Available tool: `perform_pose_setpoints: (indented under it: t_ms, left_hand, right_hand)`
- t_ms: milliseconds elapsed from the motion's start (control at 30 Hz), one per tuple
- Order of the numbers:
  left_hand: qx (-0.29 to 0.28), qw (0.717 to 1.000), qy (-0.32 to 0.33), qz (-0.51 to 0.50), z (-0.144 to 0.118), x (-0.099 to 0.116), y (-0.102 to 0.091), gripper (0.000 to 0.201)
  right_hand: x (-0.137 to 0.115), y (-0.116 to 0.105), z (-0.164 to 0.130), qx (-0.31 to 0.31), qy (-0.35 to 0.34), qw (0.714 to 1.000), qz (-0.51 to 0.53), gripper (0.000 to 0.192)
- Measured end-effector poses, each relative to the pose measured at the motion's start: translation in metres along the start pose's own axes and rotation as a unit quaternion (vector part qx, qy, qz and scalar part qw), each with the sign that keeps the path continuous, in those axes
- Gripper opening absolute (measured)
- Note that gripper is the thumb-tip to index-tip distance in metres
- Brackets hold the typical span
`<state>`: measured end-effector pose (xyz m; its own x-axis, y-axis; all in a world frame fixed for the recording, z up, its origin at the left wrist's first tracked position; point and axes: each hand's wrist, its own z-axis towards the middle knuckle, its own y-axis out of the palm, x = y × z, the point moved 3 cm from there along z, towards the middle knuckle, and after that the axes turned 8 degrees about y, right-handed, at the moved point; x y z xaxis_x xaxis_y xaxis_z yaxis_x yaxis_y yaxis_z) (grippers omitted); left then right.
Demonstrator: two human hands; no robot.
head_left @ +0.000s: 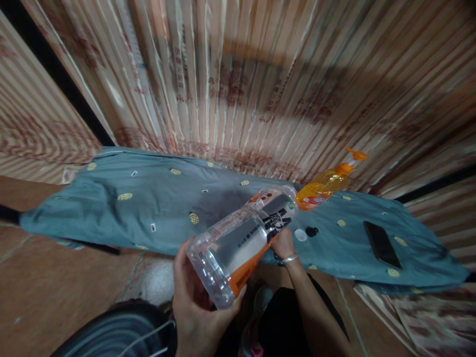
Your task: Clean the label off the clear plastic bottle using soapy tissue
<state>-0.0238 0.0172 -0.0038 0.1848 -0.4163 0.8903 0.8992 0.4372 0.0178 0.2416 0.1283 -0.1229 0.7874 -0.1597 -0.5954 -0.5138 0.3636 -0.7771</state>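
Observation:
A large clear plastic bottle (238, 240) with an orange, white and black label tilts across the middle, held above the cloth. My left hand (199, 292) is wrapped around its near, lower end. Close against the label's lower edge, toward the far end, is my right hand (283, 244), a bracelet on its wrist. The bottle hides those fingers, so I cannot tell their grip. Just beyond the bottle's far end stands an orange pump bottle (322, 187). A round white disc (301, 235) and a small black object (312, 231) lie right of my right hand.
A blue-green cloth with yellow pineapple prints (159, 198) covers the narrow surface. A dark phone (382, 244) rests toward its right end. Striped, printed curtains (238, 89) hang behind. Dark poles (63, 74) flank the surface, and a round dark seat (122, 329) sits at lower left.

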Motion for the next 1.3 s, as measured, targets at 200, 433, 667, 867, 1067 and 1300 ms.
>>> perform_pose_setpoints:
  t_ms: [200, 433, 667, 867, 1067, 1300]
  left_hand:
    - [0.028, 0.997, -0.064, -0.015, -0.002, 0.002, 0.004, 0.084]
    - [0.023, 0.997, -0.079, -0.008, -0.002, 0.005, 0.007, 0.084]
    - [0.035, 0.993, -0.107, -0.031, -0.002, 0.011, 0.012, 0.086]
    - [0.014, 0.998, -0.067, -0.015, 0.000, 0.005, 0.008, 0.088]
    - [0.037, 0.994, -0.098, -0.029, -0.003, 0.006, 0.010, 0.088]
    - [0.040, 0.993, -0.103, -0.034, -0.003, 0.011, 0.013, 0.087]
  right_hand:
    - [0.003, 0.001, 0.001, -0.016, 0.029, 0.999, 0.024, 0.021]
    - [0.009, 0.005, 0.003, -0.017, 0.041, 0.998, 0.035, 0.019]
    - [0.008, 0.005, 0.003, -0.006, 0.036, 0.997, 0.062, 0.019]
    - [0.008, 0.004, 0.003, -0.015, 0.033, 0.996, 0.085, 0.020]
    - [0.009, 0.006, 0.002, -0.022, 0.044, 0.995, 0.085, 0.027]
    - [0.008, 0.004, 0.001, -0.018, 0.043, 0.994, 0.101, 0.027]
